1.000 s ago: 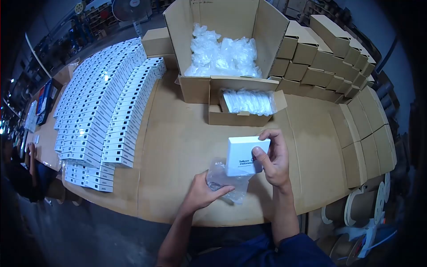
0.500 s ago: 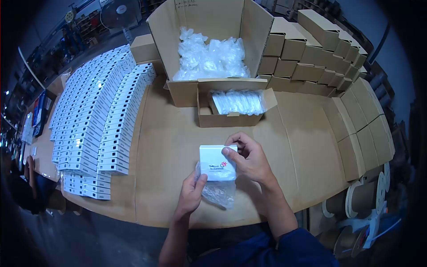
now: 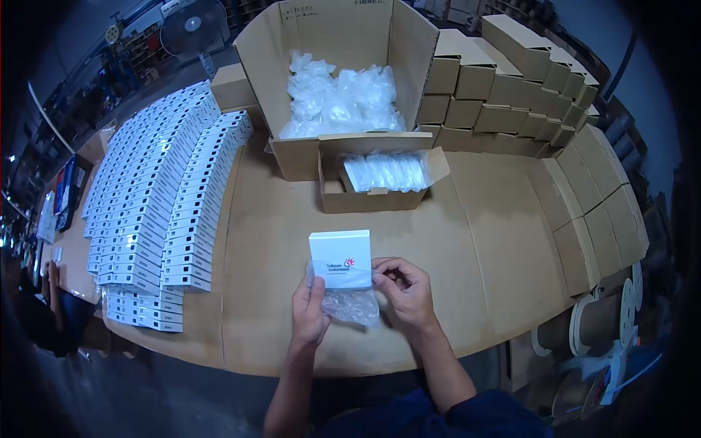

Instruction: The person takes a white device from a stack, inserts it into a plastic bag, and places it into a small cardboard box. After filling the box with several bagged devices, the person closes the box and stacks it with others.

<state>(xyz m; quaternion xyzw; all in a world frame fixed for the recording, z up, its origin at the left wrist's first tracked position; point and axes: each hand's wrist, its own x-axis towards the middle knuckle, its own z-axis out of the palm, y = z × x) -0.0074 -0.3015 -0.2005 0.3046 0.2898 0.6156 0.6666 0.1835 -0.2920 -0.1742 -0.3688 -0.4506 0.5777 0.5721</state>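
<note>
A white box (image 3: 340, 252) with a red logo and dark print stands partly inside a clear plastic bag (image 3: 352, 306). Its upper part sticks out of the bag. My left hand (image 3: 310, 312) grips the box and bag at their left side, thumb in front. At the right side my right hand (image 3: 406, 290) pinches the edge of the bag between thumb and fingers. Beyond the hands, an open carton (image 3: 371, 203) holds a row of bagged white items (image 3: 387, 172).
A large carton (image 3: 255, 62) of clear plastic bags (image 3: 343, 98) stands at the back. White boxes (image 3: 146, 197) are stacked at left, brown boxes (image 3: 504, 87) at back right and right (image 3: 602, 212). A co-worker's arm (image 3: 51, 285) shows far left.
My right hand has moved from the top of the white box down to the bag's right edge. Box and bag have shifted slightly left in view, and the box sits more upright.
</note>
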